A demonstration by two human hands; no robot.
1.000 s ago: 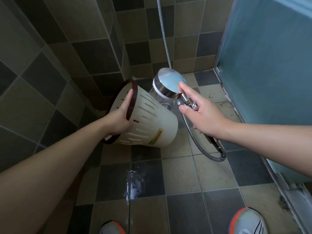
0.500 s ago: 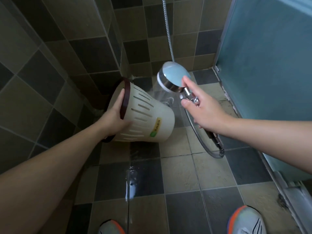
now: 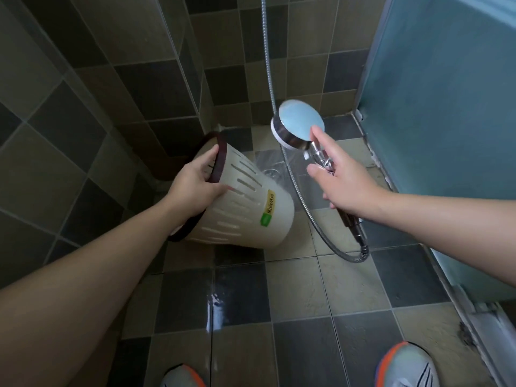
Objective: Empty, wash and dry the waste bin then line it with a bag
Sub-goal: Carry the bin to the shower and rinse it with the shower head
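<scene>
So the left hand (image 3: pixel 195 182) has its fingers curled over the dark brown rim of the cream slotted plastic waste bin (image 3: pixel 245 210), thumb on the outside wall, clamped on it and holding it off the floor. From that grip the bin runs away to the right and slightly down: it's tipped on its side, long axis roughly level, mouth toward the left wall and closed base pointing at the right hand. The right hand (image 3: pixel 346 185) is wrapped round the handle of the round chrome shower head (image 3: pixel 300 127), index finger laid up along the neck, and it sits just beside and a bit above the bin's base. The face of the head is angled toward the floor drain (image 3: pixel 269 172) behind the bin, and there's a faint spray there, so my guess is the water's mostly missing the inside. The mouth is the far end from the spray, so either the bin gets swung round or the head comes across. The ribbed metal hose (image 3: pixel 315 219) loops under the wrist, near the bin but not touching.
</scene>
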